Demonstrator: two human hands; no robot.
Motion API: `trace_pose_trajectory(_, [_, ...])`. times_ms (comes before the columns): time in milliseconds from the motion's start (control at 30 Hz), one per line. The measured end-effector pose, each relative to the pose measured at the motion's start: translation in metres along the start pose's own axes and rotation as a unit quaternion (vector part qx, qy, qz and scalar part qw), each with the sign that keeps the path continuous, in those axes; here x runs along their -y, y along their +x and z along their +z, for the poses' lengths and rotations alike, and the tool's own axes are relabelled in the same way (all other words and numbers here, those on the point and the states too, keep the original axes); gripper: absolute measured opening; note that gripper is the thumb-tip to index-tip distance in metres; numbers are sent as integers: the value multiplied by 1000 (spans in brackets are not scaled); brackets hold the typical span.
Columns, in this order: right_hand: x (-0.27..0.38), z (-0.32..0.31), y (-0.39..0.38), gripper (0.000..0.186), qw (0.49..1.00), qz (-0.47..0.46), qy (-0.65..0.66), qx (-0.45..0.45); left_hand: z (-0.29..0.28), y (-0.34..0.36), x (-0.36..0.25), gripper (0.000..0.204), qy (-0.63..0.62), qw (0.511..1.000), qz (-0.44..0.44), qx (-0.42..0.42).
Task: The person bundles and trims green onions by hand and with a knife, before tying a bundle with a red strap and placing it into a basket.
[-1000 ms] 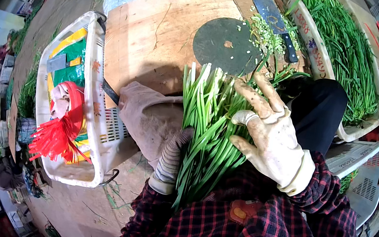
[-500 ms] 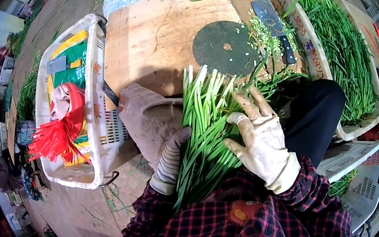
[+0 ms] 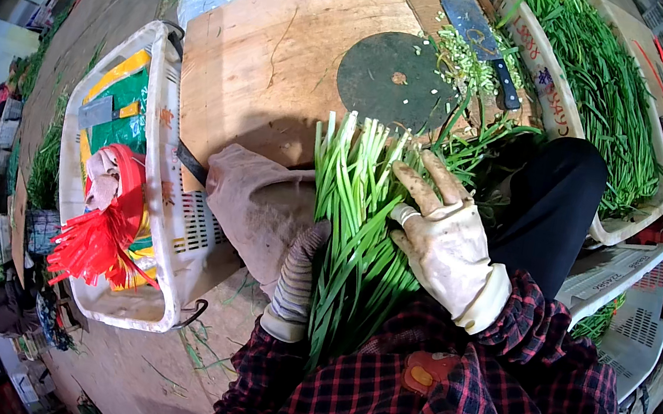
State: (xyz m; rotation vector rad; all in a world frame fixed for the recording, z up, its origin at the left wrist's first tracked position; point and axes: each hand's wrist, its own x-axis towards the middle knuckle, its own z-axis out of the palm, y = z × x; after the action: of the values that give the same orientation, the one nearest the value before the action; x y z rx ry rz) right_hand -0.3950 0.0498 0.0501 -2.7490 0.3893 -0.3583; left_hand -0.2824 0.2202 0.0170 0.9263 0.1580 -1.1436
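Observation:
A bundle of garlic chives [image 3: 357, 237] lies on my lap, pale cut ends toward the board and green leaves toward me. My left hand [image 3: 299, 276], in a grey striped glove, holds the bundle's left side; its thumb rests along the leaves and its other fingers are hidden. On the right side, my right hand [image 3: 451, 248] wears a stained white glove. Its fingers are stretched and spread, with the fingertips at the stalks just below the pale ends. Beyond them is a wooden board [image 3: 261, 48] with a round dark disc [image 3: 394, 83] on it.
A cleaver [image 3: 473, 26] lies among chopped trimmings [image 3: 470, 69] at the board's far right. Beside it stands a long crate [image 3: 556, 78] full of chives. The white crate [image 3: 169, 112] at left holds a small blade [image 3: 99, 111] and red ties [image 3: 100, 244]. Another crate [image 3: 635, 316] stands at right.
My right hand has shifted slightly left and its fingers have drawn closer together. The bundle has tipped a little to the left; my left hand keeps its place.

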Motion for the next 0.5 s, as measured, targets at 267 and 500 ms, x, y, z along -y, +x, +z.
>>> trace_pose_trajectory(267, [-9,0,-4,19,995,-84,39,-31,1,-1,-2,53,-4,1000,0,0])
trace_pose_trajectory(500, [13,-45,-21,13,939,-81,336,-1,-4,4,-1,53,-8,999,25,-19])
